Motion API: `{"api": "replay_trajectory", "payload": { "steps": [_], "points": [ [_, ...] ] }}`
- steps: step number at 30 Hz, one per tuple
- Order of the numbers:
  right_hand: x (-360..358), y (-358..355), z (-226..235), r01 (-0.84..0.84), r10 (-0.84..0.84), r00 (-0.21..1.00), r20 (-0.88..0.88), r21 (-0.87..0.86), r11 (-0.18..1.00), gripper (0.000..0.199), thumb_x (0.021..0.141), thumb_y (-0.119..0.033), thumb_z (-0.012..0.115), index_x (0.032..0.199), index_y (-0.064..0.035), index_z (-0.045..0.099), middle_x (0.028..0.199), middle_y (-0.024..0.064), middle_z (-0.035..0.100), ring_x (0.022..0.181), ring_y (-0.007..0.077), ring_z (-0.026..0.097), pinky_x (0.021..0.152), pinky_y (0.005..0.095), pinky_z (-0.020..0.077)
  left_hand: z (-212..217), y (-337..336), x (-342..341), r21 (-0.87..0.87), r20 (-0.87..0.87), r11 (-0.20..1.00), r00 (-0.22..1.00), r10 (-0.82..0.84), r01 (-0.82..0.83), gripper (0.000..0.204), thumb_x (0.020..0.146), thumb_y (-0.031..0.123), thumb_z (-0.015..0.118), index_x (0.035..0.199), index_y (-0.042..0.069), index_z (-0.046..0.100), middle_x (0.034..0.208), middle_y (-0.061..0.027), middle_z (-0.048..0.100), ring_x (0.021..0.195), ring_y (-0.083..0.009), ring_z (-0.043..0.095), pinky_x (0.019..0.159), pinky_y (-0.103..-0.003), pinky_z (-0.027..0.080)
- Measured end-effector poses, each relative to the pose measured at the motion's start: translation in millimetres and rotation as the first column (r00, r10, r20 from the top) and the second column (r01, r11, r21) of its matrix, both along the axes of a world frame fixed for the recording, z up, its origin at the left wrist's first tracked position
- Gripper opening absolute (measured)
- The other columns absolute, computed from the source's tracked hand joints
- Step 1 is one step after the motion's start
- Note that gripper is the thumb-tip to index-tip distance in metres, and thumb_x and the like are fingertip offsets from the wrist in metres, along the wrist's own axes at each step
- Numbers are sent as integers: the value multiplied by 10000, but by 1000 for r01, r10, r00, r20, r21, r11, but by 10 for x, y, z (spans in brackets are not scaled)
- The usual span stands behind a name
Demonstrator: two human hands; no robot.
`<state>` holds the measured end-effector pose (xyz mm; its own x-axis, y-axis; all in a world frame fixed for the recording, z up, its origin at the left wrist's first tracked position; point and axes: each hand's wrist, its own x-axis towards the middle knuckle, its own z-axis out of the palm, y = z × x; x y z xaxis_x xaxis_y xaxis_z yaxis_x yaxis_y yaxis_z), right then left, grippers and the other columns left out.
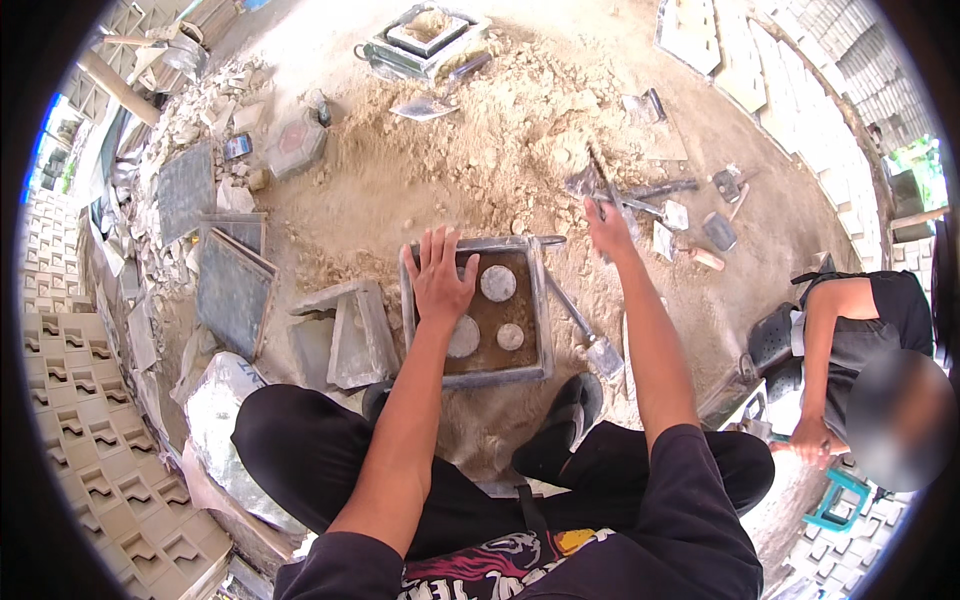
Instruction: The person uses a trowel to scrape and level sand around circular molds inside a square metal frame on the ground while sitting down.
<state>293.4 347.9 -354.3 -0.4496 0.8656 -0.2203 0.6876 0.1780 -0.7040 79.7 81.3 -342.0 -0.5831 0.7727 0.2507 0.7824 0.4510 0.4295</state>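
A square metal mould [546, 320] sits on the bare ground between the person's feet, its floor brown and set with pale round discs [498, 283] of differing size, one of them partly covered. The left hand [440, 277] lies palm down over the far left corner of the mould, fingers spread and gripping nothing. The right hand [608, 230], beyond the mould's far right corner, is wrapped around a dark hand tool [589, 180], whose exact kind is too blurred to tell. Just right of the mould lies a hammer [604, 357], its handle slanting toward the mould's right wall. Pale block pieces [363, 335] stand just left of the mould, and dark flat slabs [233, 295] rest farther left. Beyond the mould spreads a heap of loose tan powder [530, 110], with a trowel [425, 106] lying on its left part and another framed mould [428, 38] behind it. A hexagonal tile [298, 142] lies beyond the mould to the left. Well to the right of the mould, a co-worker [850, 330] sits bent over, near a teal stool [838, 500].
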Motion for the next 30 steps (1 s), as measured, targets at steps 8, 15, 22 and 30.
{"api": "replay_trajectory", "payload": {
  "steps": [8,15,22,30],
  "points": [
    [-232,-204,526,-109,30,941,337,218,970,512,980,-501,454,1150,-20,490,933,279,669,868,455,653,793,550,507,-18,-101,-49,-23,-10,999,1000,28,-28,494,912,411,571,1325,145,513,1428,-65,466,1392,-272,348,1176,-531,115],
    [-78,-496,34,-33,-51,967,251,318,947,560,993,-498,421,1253,-4,449,895,307,655,859,509,627,716,569,490,-23,-66,-57,-2,-12,1000,1000,17,-17,505,907,414,575,1329,142,509,1425,-67,467,1390,-271,348,1178,-534,118],
    [98,-932,-219,-21,-67,947,313,269,963,544,984,-501,419,1198,-3,459,863,328,646,839,514,632,739,584,497,-4,-64,-19,-13,9,1000,1000,7,-7,503,918,416,565,1332,139,502,1426,-68,462,1393,-271,341,1180,-530,113],
    [147,-962,-170,24,-94,967,237,284,959,497,985,-472,449,1142,-1,469,849,324,649,837,502,635,734,580,494,-53,-63,-55,-9,-6,1000,1000,9,-9,489,920,412,562,1320,139,501,1428,-68,450,1396,-269,331,1177,-534,112]
  ]
}}
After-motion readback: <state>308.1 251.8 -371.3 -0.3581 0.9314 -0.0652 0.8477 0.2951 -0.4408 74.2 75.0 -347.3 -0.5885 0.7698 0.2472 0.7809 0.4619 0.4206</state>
